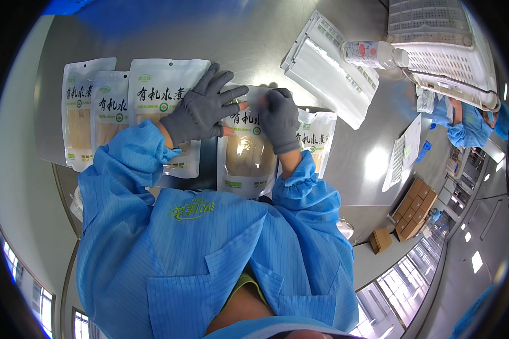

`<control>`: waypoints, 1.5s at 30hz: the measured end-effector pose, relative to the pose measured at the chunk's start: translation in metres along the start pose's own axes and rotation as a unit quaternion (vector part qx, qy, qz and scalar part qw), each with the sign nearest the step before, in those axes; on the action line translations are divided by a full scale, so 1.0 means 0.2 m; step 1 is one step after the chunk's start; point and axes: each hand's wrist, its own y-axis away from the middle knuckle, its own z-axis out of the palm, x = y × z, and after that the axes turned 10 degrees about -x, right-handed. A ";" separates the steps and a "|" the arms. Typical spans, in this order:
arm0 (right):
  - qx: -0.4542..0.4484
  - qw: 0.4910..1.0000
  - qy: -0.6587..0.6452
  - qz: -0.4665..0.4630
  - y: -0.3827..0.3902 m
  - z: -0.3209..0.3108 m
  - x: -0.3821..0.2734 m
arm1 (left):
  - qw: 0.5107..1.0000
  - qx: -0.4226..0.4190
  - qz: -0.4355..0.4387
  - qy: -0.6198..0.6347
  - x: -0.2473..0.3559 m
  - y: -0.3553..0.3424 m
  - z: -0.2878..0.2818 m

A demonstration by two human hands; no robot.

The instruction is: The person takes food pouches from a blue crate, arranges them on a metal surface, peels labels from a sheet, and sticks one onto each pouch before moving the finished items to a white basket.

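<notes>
A white stand-up pouch with a clear window and pale yellowish contents lies on the steel table in front of me. My left hand, in a grey glove with some bare fingertips, is spread open; its fingers reach over this pouch's upper left edge. Over the upper right part of the same pouch, my right hand, gloved alike, is closed with its fingers curled in. What those fingers hold, if anything, is hidden. Left of it lie a matching pouch partly under my left hand, and another pouch. Beyond my right wrist is one more pouch.
At the far left lies another matching pouch. A white slotted plastic panel lies at the back right, with a clear bottle against it. White perforated crates stand beyond. Cardboard boxes and a person in blue are farther right.
</notes>
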 end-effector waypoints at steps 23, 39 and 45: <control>-0.010 0.993 0.057 0.102 -0.03 0.02 -0.09 | 0.997 0.061 -0.039 0.009 0.11 0.02 -0.02; 0.148 0.983 0.012 0.104 0.85 -0.33 0.60 | 0.995 -0.092 0.038 0.010 0.53 -0.19 0.24; 0.184 0.967 0.108 0.139 0.68 -0.62 0.78 | 0.996 -0.058 0.057 0.038 0.61 -0.30 0.20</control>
